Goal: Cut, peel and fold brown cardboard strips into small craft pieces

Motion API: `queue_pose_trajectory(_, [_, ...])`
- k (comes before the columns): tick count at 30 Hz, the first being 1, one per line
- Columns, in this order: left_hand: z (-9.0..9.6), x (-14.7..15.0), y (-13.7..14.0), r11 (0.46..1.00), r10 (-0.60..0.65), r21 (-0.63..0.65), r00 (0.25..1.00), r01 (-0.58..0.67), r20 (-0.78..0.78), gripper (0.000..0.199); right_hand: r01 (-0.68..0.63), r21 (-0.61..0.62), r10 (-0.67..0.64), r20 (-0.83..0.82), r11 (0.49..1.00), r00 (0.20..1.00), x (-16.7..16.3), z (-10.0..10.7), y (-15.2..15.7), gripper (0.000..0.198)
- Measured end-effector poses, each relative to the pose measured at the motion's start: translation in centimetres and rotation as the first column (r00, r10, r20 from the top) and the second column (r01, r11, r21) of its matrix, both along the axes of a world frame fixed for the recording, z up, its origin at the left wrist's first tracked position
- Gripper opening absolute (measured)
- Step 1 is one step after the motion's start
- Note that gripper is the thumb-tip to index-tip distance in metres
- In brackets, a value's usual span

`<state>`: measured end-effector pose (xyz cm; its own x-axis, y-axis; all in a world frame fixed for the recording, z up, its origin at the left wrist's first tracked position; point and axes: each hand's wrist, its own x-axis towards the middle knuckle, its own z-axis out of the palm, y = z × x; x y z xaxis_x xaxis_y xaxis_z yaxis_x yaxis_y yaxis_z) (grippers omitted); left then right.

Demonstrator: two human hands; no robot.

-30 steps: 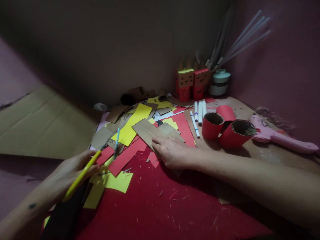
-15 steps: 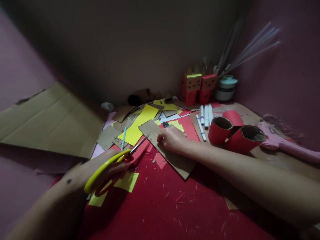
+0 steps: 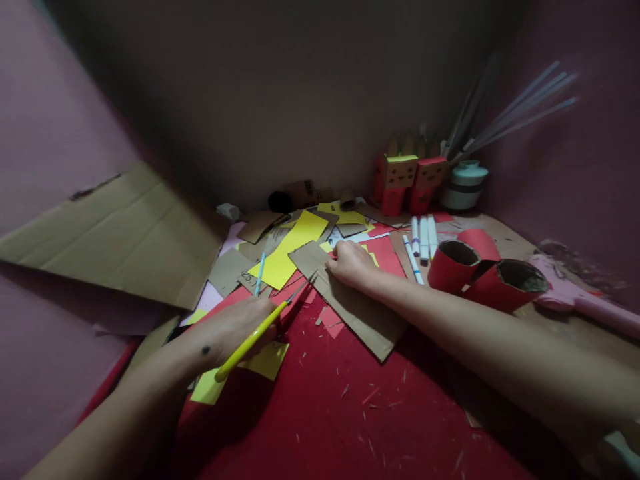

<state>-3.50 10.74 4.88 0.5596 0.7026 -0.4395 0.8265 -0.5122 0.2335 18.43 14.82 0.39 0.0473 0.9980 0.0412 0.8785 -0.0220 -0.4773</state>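
Observation:
My left hand (image 3: 245,323) is closed around yellow-handled scissors (image 3: 250,343), whose handle is turned nearly edge-on. Their blades point up and right, the tips at the left edge of a brown cardboard piece (image 3: 367,323). Whether the tips touch it I cannot tell. My right hand (image 3: 353,263) is curled over the far part of that cardboard, at its right edge, with the fingertips largely hidden. Under the blades lies red paper (image 3: 287,300), and a small pinkish-red scrap (image 3: 331,321) sits beside the cardboard. Yellow paper (image 3: 267,360) lies below my left hand.
Red-covered tubes (image 3: 453,267), several markers (image 3: 424,240) and a pink tool (image 3: 555,287) are at the right. Behind stand two red figures with cardboard faces (image 3: 400,173) and a pale jar (image 3: 465,187). A large cardboard sheet (image 3: 125,240) leans at the left.
The view has shifted, so everything sits slightly further right. My left hand has turned the scissors, so the handle loops now show nearly edge-on. My right hand stays on the cardboard.

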Motion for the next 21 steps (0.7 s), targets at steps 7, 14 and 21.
queue_pose_trajectory(7, [0.7, 0.9, -0.6, 0.994, 0.067, -0.084, 0.997, -0.071, -0.045, 0.011, 0.023, -0.245, -0.032, -0.034, 0.969, 0.999, 0.1, 2.5, 3.1, 0.025])
queue_pose_trajectory(14, [0.9, 1.4, -1.1, 0.995, 0.074, -0.065, 0.996, -0.077, -0.05, 0.02, 0.07, -0.289, -0.078, -0.016, 0.955, 0.997, -0.7, 4.5, 2.6, 0.026])
queue_pose_trajectory(21, [1.4, 1.9, -1.6, 0.999, 0.051, 0.005, 0.998, -0.051, -0.042, 0.026, 0.132, -0.262, -0.159, -0.084, 0.956, 0.984, -1.2, 3.9, 2.7, 0.026])
